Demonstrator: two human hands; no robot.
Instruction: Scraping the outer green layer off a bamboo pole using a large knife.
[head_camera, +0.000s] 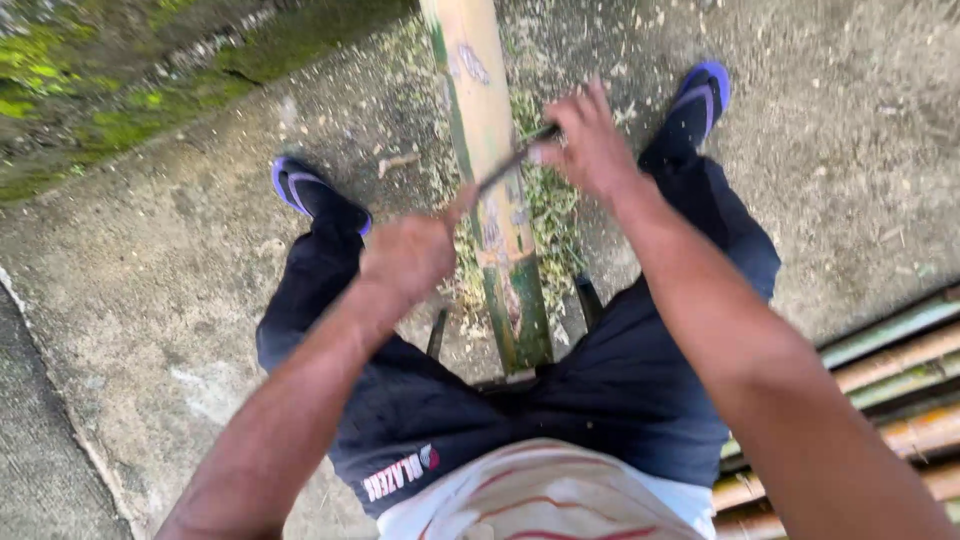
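The ground is a rough grey concrete floor (180, 270), stained and cracked. Directly under the two-handed grip on the blade, a scatter of pale green bamboo shavings (545, 215) lies on the concrete around the pole, spreading toward the person's seat. Beyond the grip, far-left, a mossy raised edge (110, 90) borders the floor. To the right of the grip and nearer the person, a stack of bamboo poles (900, 390) lies side by side on the ground.

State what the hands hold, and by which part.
Both hold one blade laid across the bamboo pole: left hand at one end, right hand at the other.
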